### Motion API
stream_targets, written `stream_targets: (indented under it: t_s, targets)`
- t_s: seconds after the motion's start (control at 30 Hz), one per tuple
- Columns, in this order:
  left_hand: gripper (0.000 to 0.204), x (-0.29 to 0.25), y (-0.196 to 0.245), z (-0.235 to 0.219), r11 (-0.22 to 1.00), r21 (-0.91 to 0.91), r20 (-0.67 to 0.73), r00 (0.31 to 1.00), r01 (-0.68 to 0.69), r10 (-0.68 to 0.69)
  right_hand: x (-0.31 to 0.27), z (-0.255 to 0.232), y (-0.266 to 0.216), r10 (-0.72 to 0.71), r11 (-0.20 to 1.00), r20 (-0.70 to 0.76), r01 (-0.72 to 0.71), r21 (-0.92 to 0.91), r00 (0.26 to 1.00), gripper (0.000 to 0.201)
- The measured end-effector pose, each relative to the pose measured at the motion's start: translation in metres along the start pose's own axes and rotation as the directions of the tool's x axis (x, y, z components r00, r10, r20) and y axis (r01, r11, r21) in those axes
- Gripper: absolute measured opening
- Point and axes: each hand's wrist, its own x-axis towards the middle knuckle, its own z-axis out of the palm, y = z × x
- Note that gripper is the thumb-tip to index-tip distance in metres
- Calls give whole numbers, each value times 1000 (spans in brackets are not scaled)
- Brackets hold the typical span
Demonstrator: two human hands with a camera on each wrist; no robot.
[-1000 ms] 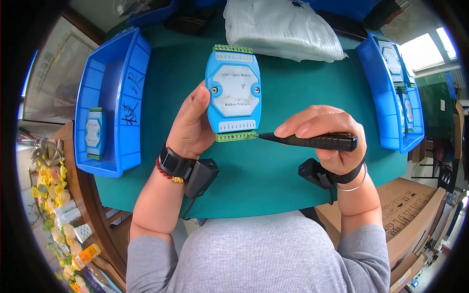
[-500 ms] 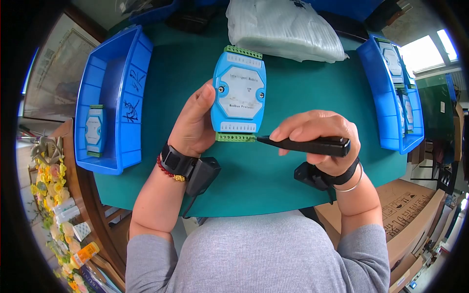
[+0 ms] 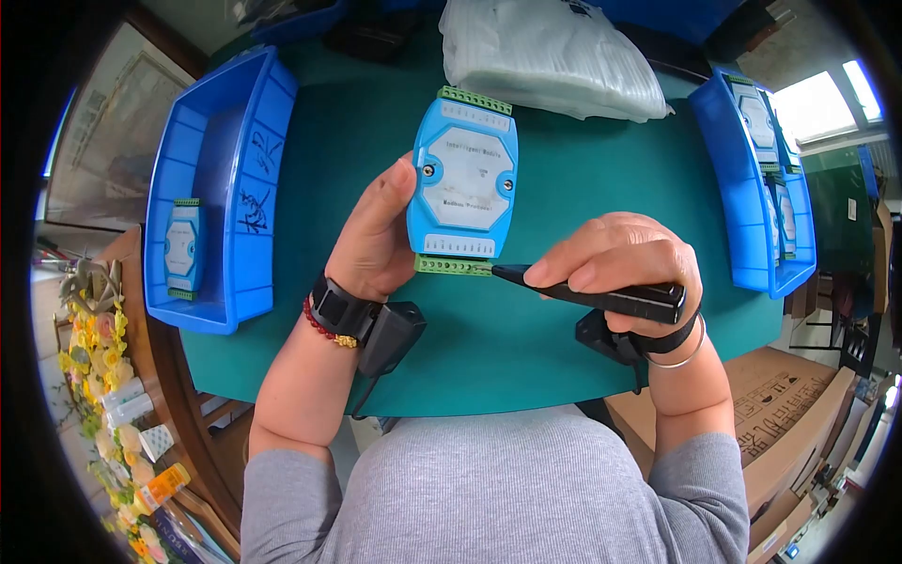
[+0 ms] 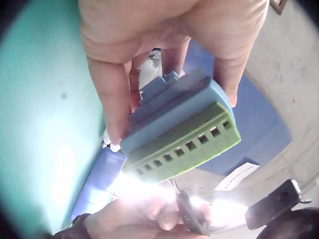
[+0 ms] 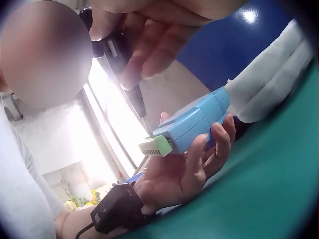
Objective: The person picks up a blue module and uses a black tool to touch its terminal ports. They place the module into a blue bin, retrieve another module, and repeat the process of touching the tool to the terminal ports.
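A light blue module [image 3: 462, 179] with green terminal strips at both ends is held above the green table [image 3: 526, 338] by my left hand [image 3: 374, 240], thumb on its left edge, fingers underneath. My right hand [image 3: 620, 263] grips a black screwdriver [image 3: 601, 293], whose tip touches the near green terminal strip [image 3: 454, 266]. The left wrist view shows that strip [image 4: 184, 149] from below, with the screwdriver [image 4: 185, 206] tip at it and the module [image 4: 172, 107] in my fingers. In the right wrist view the screwdriver shaft [image 5: 134, 102] points down at the module [image 5: 192, 124] resting in my left hand [image 5: 184, 169].
A blue bin [image 3: 221, 179] at the left holds one similar module [image 3: 180, 249]. Another blue bin [image 3: 752, 179] at the right holds several modules. A white plastic bag [image 3: 554, 52] lies at the back. Cardboard boxes [image 3: 789, 414] stand off the table's right edge.
The module has tilted slightly clockwise and shifted right. My right hand brought the screwdriver tip from just clear of the near terminal strip into contact with it.
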Motion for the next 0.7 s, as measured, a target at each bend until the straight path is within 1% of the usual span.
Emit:
stream_targets:
  t_s: [0.1, 0.2, 0.3, 0.37, 0.4, 0.47, 0.6, 0.7]
  targets:
    - [85, 0, 0, 2, 1000, -3, 8, 1000, 8, -8, 1, -2, 2, -83, 996, 46, 85, -32, 995, 27]
    - [85, 0, 0, 3, 1000, -25, 5, 1000, 13, -13, 0, -4, 3, -113, 992, 75, 117, -41, 991, 27]
    - [84, 1, -1, 2, 999, -32, 0, 1000, 14, -14, 0, -1, 2, -124, 988, 73, 130, -80, 990, 27]
    - [83, 1, -1, 1, 1000, -25, 6, 1000, 9, -8, 2, -2, -2, -83, 989, 97, 94, -117, 992, 27]
    - [79, 1, 0, 2, 998, -55, -2, 1000, -5, 5, 2, -2, -4, -63, 988, 108, 77, -136, 992, 27]
    - [71, 1, 0, 6, 993, -114, -18, 999, -32, 30, -5, 5, -2, 27, 994, -31, -30, -103, 999, 29]
    - [70, 0, 0, 7, 995, -81, -37, 998, -52, 50, -9, 7, -5, 128, 983, -116, -142, -114, 985, 34]
    - [70, 1, 0, 7, 994, -97, -50, 998, -50, 45, -10, 7, -5, 133, 986, -138, -145, -80, 981, 33]
